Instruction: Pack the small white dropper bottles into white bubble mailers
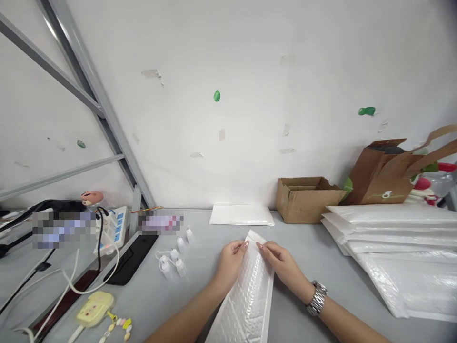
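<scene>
A white bubble mailer (pixel 248 295) lies lengthways on the grey table in front of me. My left hand (pixel 230 262) pinches its far end from the left side. My right hand (pixel 280 262), with a metal watch (pixel 317 297) on the wrist, pinches the same far end from the right. The fingertips of both hands nearly meet at the mailer's top edge. Several small white dropper bottles (pixel 176 257) stand just left of my left hand.
A stack of white bubble mailers (pixel 396 238) fills the right side. An open cardboard box (pixel 307 197) and a brown paper bag (pixel 385 174) stand by the wall. A flat white packet (pixel 242 215) lies behind. Power strip (pixel 112 228), cables and a black pad (pixel 132 259) at left.
</scene>
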A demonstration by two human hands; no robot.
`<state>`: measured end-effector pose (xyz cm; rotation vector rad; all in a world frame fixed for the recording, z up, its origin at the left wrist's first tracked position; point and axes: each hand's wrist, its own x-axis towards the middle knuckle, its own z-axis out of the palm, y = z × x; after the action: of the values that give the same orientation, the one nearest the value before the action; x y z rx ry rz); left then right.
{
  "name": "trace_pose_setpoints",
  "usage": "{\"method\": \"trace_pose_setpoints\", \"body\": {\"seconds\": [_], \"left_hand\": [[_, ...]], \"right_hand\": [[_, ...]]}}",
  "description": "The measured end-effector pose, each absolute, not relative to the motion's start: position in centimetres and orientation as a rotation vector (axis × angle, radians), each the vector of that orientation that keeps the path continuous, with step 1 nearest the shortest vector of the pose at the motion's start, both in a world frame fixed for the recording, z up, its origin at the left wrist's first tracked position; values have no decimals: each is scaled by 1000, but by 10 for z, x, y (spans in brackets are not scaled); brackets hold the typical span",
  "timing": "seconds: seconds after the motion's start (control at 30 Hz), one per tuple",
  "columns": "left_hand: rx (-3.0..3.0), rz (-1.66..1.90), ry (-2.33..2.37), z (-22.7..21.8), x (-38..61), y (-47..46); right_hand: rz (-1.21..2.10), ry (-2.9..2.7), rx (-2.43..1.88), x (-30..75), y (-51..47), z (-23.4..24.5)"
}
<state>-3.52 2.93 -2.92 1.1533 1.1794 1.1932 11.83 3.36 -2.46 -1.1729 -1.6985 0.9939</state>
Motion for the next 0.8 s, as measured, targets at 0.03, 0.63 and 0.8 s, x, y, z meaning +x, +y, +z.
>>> {"method": "trace_pose_setpoints", "body": {"seconds": [0.03, 0.63, 0.8], "left_hand": [[1153, 1195, 1171, -29, -35, 29], [979, 1423, 1170, -30, -46, 37], [960, 1325, 1028, -20, -37, 30]], "right_hand": [[982, -1746, -1166, 118, 33, -24], [1133, -1282, -1260, 124, 43, -33], [1465, -1375, -1026, 116, 28, -18]]}}
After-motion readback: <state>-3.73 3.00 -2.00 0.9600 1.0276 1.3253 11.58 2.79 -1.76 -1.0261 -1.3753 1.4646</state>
